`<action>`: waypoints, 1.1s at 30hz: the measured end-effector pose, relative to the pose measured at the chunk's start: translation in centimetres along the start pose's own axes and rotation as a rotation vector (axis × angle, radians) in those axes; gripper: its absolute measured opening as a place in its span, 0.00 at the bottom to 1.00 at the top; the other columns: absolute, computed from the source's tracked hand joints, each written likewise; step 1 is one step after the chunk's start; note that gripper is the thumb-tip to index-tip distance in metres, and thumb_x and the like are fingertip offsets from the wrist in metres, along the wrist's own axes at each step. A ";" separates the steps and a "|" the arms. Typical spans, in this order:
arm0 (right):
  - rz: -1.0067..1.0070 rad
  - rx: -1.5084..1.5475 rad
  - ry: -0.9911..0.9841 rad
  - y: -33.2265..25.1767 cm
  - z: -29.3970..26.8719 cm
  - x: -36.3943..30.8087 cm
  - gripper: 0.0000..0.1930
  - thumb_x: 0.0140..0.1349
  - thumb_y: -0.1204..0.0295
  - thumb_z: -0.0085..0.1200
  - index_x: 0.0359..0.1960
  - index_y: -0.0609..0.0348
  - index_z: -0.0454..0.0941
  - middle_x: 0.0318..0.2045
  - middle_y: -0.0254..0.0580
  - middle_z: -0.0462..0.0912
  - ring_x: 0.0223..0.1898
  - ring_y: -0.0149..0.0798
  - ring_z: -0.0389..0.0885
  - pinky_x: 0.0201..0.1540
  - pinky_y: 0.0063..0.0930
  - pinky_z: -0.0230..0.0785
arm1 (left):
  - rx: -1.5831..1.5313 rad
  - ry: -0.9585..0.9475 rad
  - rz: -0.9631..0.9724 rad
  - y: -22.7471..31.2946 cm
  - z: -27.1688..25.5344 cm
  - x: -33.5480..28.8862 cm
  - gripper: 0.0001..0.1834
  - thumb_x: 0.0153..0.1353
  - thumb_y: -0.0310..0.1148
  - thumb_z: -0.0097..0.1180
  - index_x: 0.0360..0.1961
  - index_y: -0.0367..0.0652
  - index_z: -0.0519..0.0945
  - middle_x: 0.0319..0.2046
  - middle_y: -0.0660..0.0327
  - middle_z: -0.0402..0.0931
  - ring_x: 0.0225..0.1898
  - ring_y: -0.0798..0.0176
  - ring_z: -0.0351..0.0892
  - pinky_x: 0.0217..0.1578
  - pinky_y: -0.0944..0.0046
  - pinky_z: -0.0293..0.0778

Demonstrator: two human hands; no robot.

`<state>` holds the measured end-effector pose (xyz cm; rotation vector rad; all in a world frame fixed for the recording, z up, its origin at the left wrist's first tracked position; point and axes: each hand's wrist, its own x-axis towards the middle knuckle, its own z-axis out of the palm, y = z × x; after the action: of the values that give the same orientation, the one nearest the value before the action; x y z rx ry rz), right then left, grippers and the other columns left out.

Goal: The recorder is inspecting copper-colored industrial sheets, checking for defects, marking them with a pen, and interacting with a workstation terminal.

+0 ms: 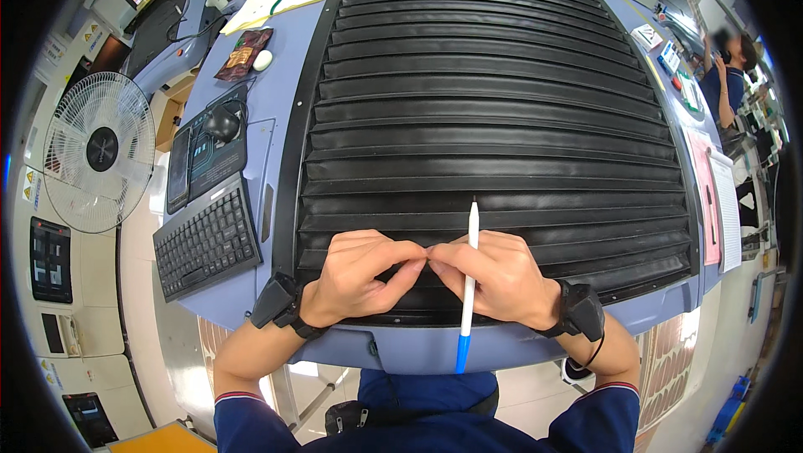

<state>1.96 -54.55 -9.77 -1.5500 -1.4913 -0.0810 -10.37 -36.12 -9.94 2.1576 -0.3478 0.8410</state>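
My left hand (358, 277) and my right hand (500, 277) meet at the fingertips above the black pleated cover (493, 110). A white pen (467, 307) with a blue end rests in my right hand, held between its fingers, dark tip pointing away from me and blue end toward me. Thumb and forefinger of each hand are pinched together where they meet. Whatever lies between those fingertips, if anything, is too small to make out. Both wrists wear black strapped devices.
Left of the cover are a black keyboard (209, 238), a mouse (222, 122), a brown packet (244, 54) and a standing fan (102, 149). A paper pad (726, 210) and pink sheet (703, 194) lie at the right. Another person (726, 76) is at the far right.
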 end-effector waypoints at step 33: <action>-0.072 0.102 0.082 -0.7 0.0 0.0 0.11 0.54 0.74 0.71 0.37 0.62 0.85 0.27 0.40 0.87 0.25 0.39 0.86 0.25 0.28 0.76 | -0.619 -0.107 -0.293 3.2 -1.0 -1.3 0.20 0.65 0.11 0.54 0.53 0.39 0.67 0.43 0.37 0.84 0.36 0.52 0.91 0.33 0.59 0.89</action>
<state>1.38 -54.63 -9.38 -1.3956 -1.4641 -0.1081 -13.38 -37.48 -8.53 1.6200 -0.2879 0.3817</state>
